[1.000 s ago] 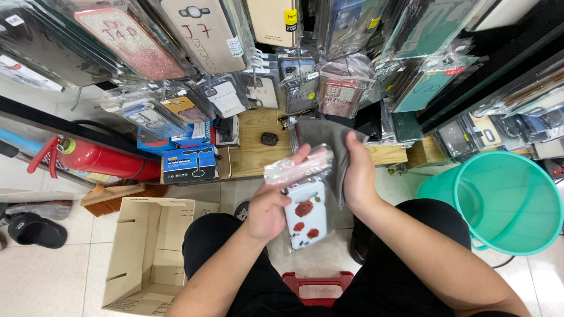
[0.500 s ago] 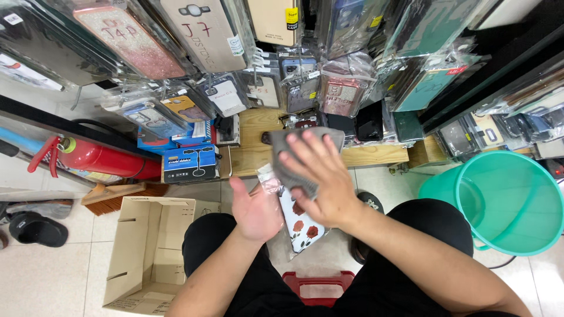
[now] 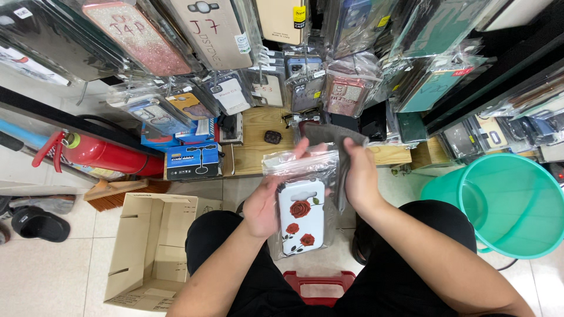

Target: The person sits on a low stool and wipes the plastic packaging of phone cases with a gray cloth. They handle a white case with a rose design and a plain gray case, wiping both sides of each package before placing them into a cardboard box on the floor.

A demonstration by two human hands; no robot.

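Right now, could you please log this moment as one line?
left hand: holds bagged phone case | right hand: holds grey cloth | beside: green bucket

One white floral phone case in a clear plastic sleeve; one grey cloth; one green plastic bucket; one open cardboard box; one red fire extinguisher; one black shoe.

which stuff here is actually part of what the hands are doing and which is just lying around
In hand:
- left hand holding the white phone case with red roses in its clear plastic sleeve
- right hand with the grey cloth

Lying about:
- open cardboard box
- green plastic bucket
- red fire extinguisher
- hand brush
- blue boxes on the wooden shelf
- hanging packaged phone cases
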